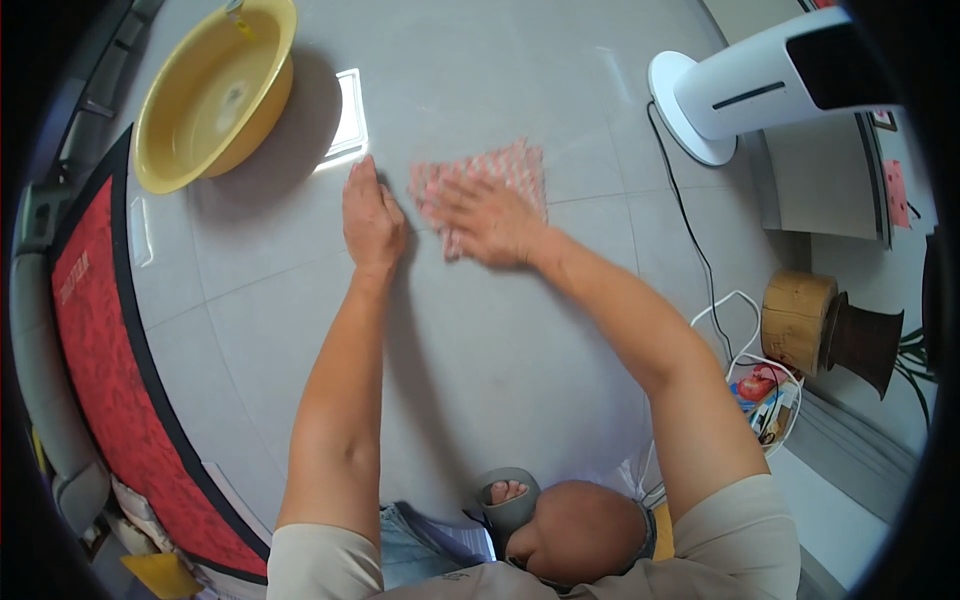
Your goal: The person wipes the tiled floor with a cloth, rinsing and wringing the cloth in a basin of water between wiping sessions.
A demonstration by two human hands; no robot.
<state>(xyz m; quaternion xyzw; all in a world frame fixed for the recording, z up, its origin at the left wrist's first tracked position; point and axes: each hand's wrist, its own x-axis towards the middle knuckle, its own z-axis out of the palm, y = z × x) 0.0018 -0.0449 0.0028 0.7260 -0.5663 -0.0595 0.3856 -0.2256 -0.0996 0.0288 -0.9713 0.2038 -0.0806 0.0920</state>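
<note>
My right hand [485, 218] lies flat on a red-and-white patterned cloth [510, 165], pressing it against the grey tiled floor. Its fingers are stretched out, so the hand is open, and both it and the cloth look slightly blurred. The cloth spreads out past the fingers to the far side and the right, with one corner hanging toward me. To the left of the cloth, apart from it, is my left hand [373, 218]. Its fingers are pressed together and partly curled, and nothing shows in them. A shadow falls beside that hand and arm.
A yellow basin [215, 100] stands at the far left. A red mat with a black border [110, 330] runs along the left side. At the far right are a white appliance on a round base [690, 110] and its black cord [690, 215]. A wooden stump [797, 322] sits at right.
</note>
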